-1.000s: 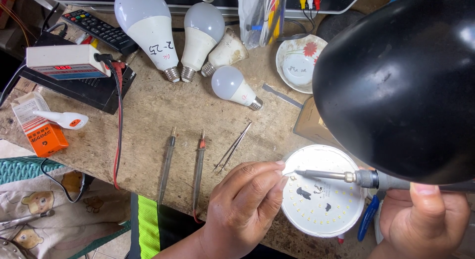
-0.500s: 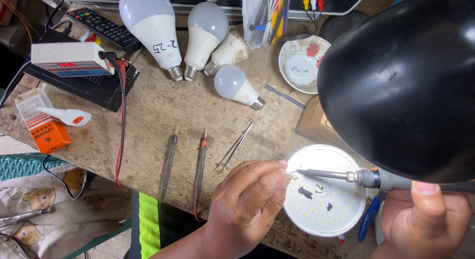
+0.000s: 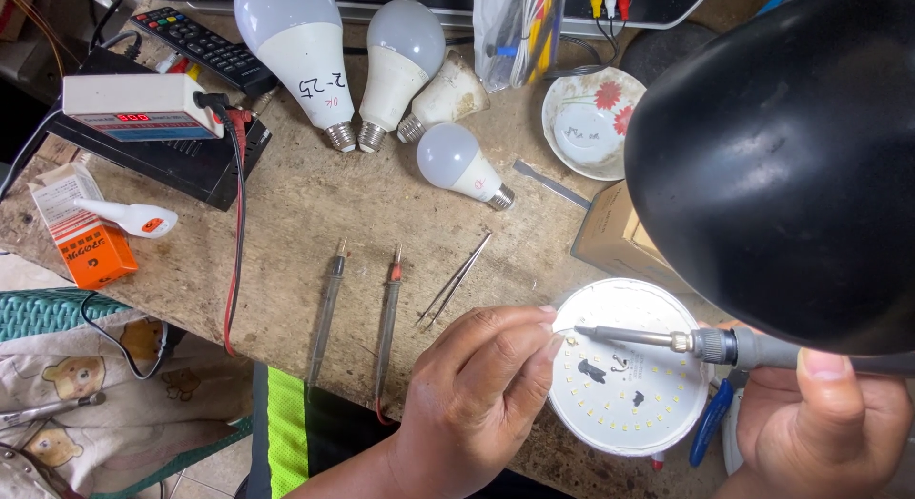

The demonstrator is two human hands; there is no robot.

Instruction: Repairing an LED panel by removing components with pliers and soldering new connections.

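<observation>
At the desk's near edge we pinch thin solder wire (image 3: 564, 331) in our left hand (image 3: 481, 389) and grip the soldering iron (image 3: 667, 342) in our right hand (image 3: 820, 423), its long axis pointing left across the round LED board (image 3: 629, 404), tip touching the wire.

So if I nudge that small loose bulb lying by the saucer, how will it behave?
The small bulb lies on its side with a round dome, so it would probably roll in a curve. It looks light, likely plastic, and its smooth dome may slip in the fingers.
</observation>
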